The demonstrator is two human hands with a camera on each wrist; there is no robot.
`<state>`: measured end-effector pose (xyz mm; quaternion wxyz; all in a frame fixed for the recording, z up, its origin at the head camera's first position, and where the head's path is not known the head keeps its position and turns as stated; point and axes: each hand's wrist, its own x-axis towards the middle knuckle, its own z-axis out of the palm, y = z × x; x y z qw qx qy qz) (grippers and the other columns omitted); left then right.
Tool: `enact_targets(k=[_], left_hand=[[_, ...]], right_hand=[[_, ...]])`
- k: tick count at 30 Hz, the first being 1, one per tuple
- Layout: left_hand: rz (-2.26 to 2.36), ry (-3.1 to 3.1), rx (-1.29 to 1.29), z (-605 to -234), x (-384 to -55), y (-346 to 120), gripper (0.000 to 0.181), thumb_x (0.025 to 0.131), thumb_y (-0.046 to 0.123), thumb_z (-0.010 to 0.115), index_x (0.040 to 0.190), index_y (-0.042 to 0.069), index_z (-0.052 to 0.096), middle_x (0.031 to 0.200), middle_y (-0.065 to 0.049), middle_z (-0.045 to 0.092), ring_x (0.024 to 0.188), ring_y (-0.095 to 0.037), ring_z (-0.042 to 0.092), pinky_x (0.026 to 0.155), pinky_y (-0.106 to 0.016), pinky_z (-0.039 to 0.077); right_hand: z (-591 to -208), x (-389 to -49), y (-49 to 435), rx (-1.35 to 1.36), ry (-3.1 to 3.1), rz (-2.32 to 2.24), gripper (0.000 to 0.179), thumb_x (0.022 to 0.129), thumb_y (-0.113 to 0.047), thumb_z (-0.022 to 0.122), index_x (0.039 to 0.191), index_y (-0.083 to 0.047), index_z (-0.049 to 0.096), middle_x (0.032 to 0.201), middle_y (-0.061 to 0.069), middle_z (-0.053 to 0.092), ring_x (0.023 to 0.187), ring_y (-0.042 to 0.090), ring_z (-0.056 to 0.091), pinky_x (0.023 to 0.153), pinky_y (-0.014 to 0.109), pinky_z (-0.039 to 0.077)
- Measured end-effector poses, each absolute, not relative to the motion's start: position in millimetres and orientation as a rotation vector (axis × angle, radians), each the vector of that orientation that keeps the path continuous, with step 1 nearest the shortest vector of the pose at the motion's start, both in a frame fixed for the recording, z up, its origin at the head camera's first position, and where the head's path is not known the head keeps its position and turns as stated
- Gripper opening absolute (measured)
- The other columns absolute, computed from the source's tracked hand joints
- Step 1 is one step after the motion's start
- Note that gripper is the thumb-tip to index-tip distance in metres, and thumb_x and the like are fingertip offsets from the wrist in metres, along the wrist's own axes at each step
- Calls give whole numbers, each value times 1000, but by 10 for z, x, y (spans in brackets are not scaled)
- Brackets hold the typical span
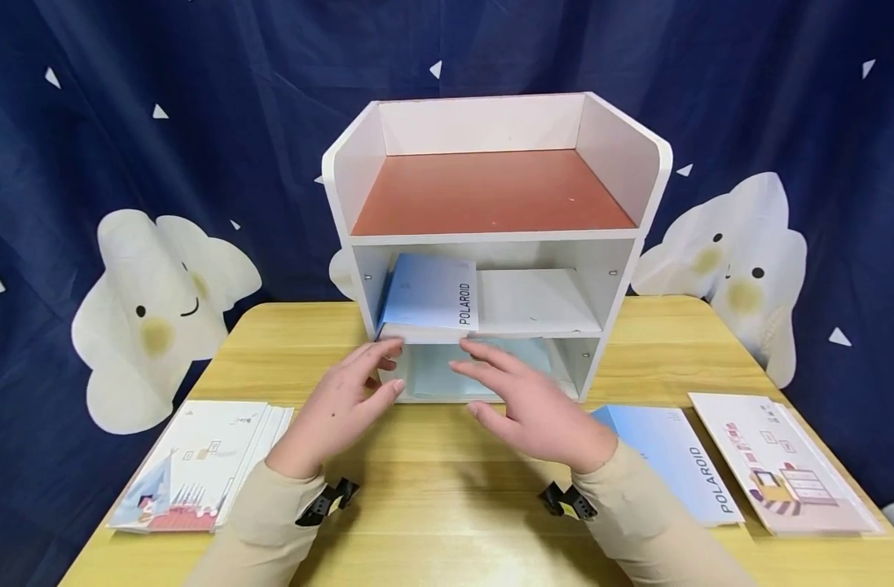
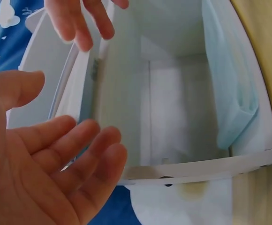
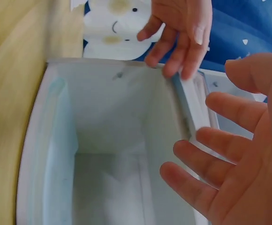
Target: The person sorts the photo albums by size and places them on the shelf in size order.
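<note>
A blue-and-white box or album marked POLAROID (image 1: 432, 289) lies on the left part of the middle shelf of a small white shelf unit (image 1: 498, 238). In the head view my left hand (image 1: 344, 403) hovers before the unit's lower left, below the box's front edge. My right hand (image 1: 530, 403) is level with it, in front of the lower compartment. Both hands are empty, palms facing each other, fingers spread and slightly bent. A flat pale-blue item (image 2: 232, 79) rests on the floor of the lower compartment, and the right wrist view also shows that pale-blue item (image 3: 58, 154).
The unit's red-brown top (image 1: 494, 191) has raised white sides. On the wooden table (image 1: 432, 505), illustrated booklets (image 1: 197, 465) lie at left. Another POLAROID box (image 1: 674, 461) and a pink-toned booklet (image 1: 791, 469) lie at right. A dark blue curtain (image 1: 270, 122) hangs behind.
</note>
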<state>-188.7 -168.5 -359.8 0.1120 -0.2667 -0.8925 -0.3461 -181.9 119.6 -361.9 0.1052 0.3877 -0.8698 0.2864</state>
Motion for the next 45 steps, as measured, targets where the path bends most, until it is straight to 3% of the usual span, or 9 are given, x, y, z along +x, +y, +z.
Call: enact_targets(k=[4, 7, 11, 14, 17, 22, 27, 36, 45], left_hand=[[-1047, -2631, -755, -3641, -1911, -1664, 57, 100, 24, 65, 152, 13, 45, 141, -5, 55, 115, -20, 61, 87, -41, 57], [-1059, -2646, -734, -3666, -1923, -1653, 61, 100, 24, 66, 155, 14, 41, 144, -6, 53, 118, -21, 60, 88, -42, 57], [-1032, -2666, -708, -3689, -1935, -1651, 65, 100, 25, 65, 158, 17, 37, 142, -8, 54, 118, -23, 60, 88, -44, 57], [-999, -2674, -698, -3699, -1945, -1655, 66, 100, 26, 66, 158, 20, 36, 139, -8, 56, 115, -24, 62, 86, -44, 56], [-964, -2682, -688, -3701, -1951, -1659, 67, 99, 27, 66, 159, 22, 35, 138, -7, 57, 111, -22, 63, 83, -43, 56], [-918, -2699, -668, -3714, -1944, -1677, 68, 99, 28, 67, 159, 24, 35, 134, -5, 60, 94, -17, 63, 77, -37, 53], [-871, -2722, -670, -3723, -1937, -1681, 71, 98, 29, 68, 160, 26, 33, 130, -3, 61, 83, -15, 59, 73, -35, 52], [-873, -2777, -639, -3715, -1876, -1691, 70, 100, 33, 65, 160, 26, 31, 134, -2, 59, 104, -19, 65, 84, -41, 56], [-695, -2931, -495, -3708, -1807, -2101, 63, 102, 39, 60, 155, 11, 40, 139, -13, 58, 117, -32, 62, 91, -56, 52]], right_hand=[[-3679, -1861, 1166, 1158, -2564, 839, 53, 102, -30, 62, 152, -21, 48, 167, 1, 21, 126, 16, 57, 90, 35, 54], [-3711, -1877, 1151, 1160, -2569, 852, 53, 102, -29, 62, 152, -20, 48, 168, 2, 17, 98, 9, 68, 77, 29, 54], [-3730, -1887, 1139, 1161, -2578, 856, 54, 101, -26, 64, 152, -19, 48, 169, 2, 15, 111, 14, 65, 81, 31, 54], [-3735, -1891, 1136, 1157, -2584, 835, 54, 100, -25, 65, 151, -18, 49, 169, 1, 14, 135, 20, 50, 88, 34, 54], [-3737, -1887, 1131, 1149, -2592, 767, 52, 101, -28, 63, 150, -17, 51, 169, 3, 14, 142, 23, 41, 96, 39, 53], [-3724, -1864, 1110, 1143, -2610, 629, 49, 102, -30, 61, 148, -16, 54, 169, 7, 14, 143, 28, 40, 105, 49, 47], [-3703, -1845, 1120, 1155, -2619, 667, 50, 101, -28, 62, 148, -16, 53, 169, 6, 14, 143, 27, 39, 104, 47, 48], [-3648, -1794, 1260, 1128, -2680, 1027, 55, 103, -36, 61, 154, -24, 46, 167, -4, 19, 144, 23, 38, 101, 47, 49], [-3906, -1695, 1492, 1033, -2836, 1457, 60, 103, -42, 58, 157, -28, 36, 158, -8, 38, 131, 19, 54, 102, 50, 49]])
